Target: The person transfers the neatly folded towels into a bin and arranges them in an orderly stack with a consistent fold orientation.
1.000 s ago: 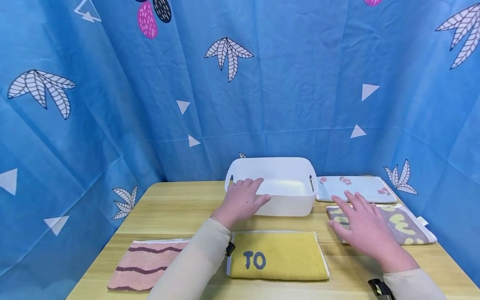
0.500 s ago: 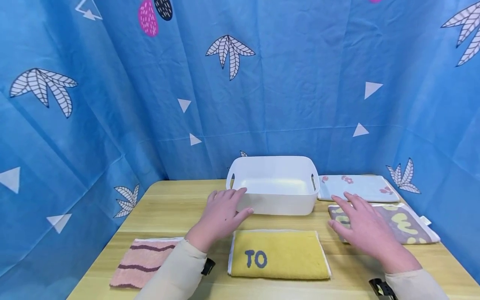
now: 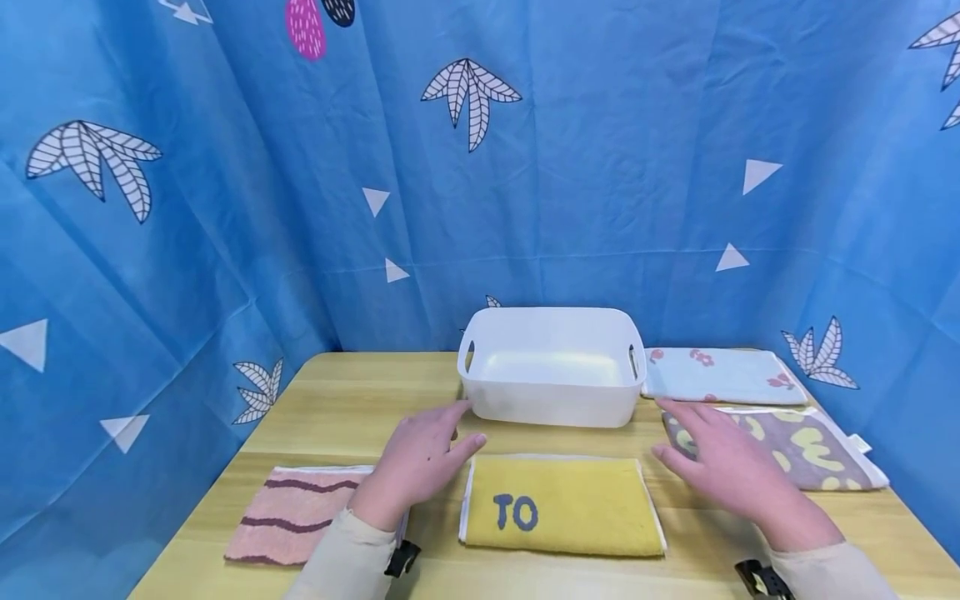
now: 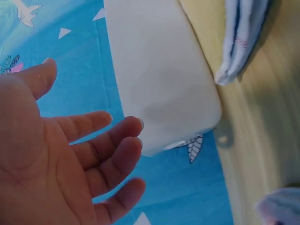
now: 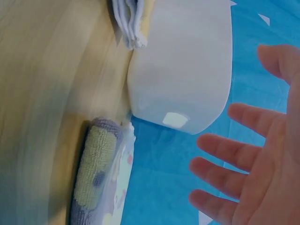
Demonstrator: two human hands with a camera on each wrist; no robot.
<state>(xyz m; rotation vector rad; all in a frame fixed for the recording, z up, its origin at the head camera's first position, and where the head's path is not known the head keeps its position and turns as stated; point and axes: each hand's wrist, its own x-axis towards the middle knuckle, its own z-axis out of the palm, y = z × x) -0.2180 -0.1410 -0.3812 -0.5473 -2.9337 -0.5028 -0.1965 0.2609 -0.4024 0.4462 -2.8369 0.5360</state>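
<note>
My left hand [image 3: 420, 457] hangs with loose, spread fingers over the table, between the pink towel and the white basket, holding nothing. Its fingertips overlap the lower left corner of the white plastic basket [image 3: 555, 404] in the head view. My right hand [image 3: 731, 458], also holding nothing, hovers over the left part of a grey towel with yellow-green patches [image 3: 813, 450]. Between the two hands lies a folded yellow towel [image 3: 577, 508] marked "TO". Both wrist views show relaxed, slightly bent fingers apart from the basket wall [image 4: 164, 70].
A folded pink towel [image 3: 288, 517] with dark wavy stripes lies at the left, partly behind my left sleeve. A white towel with pink flowers [image 3: 720, 375] sits at the back right beside the basket. Blue patterned curtain [image 3: 585, 167] surrounds the wooden table [image 3: 360, 392] on three sides.
My left hand has drawn back from above the basket, moving left and toward me. My right hand has stayed almost in place. The head view has tilted slightly.
</note>
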